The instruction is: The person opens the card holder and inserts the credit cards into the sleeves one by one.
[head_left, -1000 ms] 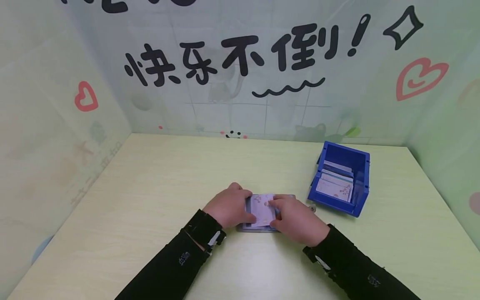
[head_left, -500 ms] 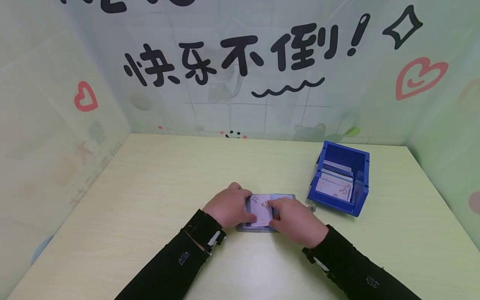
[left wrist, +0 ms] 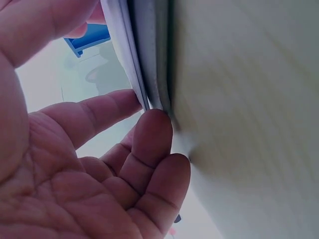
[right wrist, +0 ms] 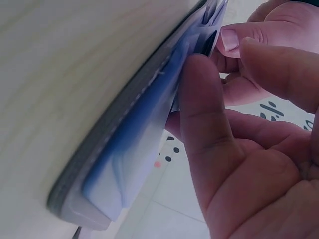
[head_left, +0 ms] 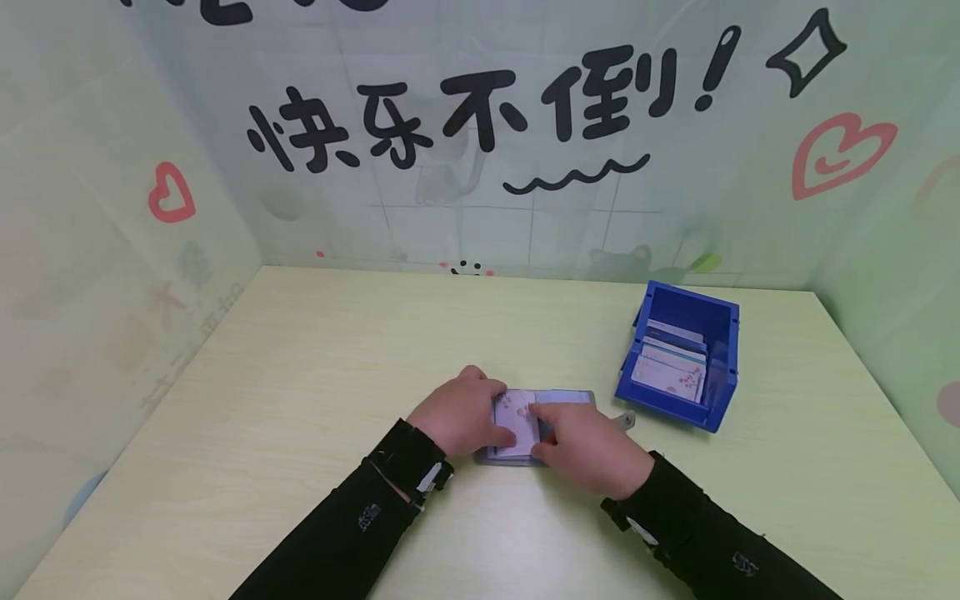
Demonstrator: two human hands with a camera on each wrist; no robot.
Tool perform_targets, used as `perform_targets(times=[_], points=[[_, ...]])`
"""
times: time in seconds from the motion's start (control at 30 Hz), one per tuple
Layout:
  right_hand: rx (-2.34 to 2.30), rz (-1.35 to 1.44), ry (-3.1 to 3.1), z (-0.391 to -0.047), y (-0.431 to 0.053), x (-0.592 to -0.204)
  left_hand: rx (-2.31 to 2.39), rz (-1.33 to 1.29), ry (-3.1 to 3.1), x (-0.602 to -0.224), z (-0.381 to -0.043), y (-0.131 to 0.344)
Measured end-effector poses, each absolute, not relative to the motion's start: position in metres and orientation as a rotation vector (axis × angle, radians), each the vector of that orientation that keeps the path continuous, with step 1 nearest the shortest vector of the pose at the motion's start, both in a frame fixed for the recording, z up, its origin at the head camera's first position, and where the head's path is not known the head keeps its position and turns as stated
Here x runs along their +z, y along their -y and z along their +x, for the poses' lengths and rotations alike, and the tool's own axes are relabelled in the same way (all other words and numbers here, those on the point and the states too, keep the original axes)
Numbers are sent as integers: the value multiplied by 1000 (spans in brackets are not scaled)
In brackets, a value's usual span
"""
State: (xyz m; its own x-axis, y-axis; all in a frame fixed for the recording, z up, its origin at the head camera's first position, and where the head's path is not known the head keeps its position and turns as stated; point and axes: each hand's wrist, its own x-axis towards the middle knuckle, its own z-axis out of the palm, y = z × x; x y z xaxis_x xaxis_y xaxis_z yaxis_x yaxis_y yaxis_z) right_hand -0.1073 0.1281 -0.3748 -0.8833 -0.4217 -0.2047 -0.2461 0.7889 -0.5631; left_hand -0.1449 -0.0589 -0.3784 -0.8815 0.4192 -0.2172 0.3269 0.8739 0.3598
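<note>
A pink flower-printed card [head_left: 516, 421] lies on the left part of an opened grey-edged card holder [head_left: 566, 397] with clear pockets. My left hand [head_left: 459, 414] grips the holder's left end, thumb on top across the card. In the left wrist view its curled fingertips [left wrist: 153, 130] meet the holder's edge. At the card's right edge my right hand [head_left: 588, 446] holds it with curled fingers. From the right wrist, a fingertip [right wrist: 199, 74] touches the holder's layered sleeves, close to the left thumb. How far the card sits inside a pocket is hidden.
A blue bin [head_left: 729, 350] with several upright cards [head_left: 667, 371] stands behind and right of the hands. A small tab [head_left: 625, 421] sticks out beside the right hand. The pale table [head_left: 337, 350] ends at a printed wall sheet [head_left: 480, 233].
My right hand has moved slightly left along with the card, and more of the holder's right side shows. The left hand stays in nearly the same place.
</note>
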Motion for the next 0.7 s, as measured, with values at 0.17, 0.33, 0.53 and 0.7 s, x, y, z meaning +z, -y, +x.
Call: perform_targets(times=[0.17,0.33,0.53,0.7], points=[[-775,-511,-2665,-106,-128,-373,458,557,-2751,-378,-145,59],[-817,-496,-2635,-106,-129,-373,457,556,-2751,-378,-144,58],[-865,-503,-2589,-106,-128,-372,432,581,-2769,-380,-144,58],[-892,-503,-2563,-105,-128,-372,427,589,-2777,-381,-144,58]])
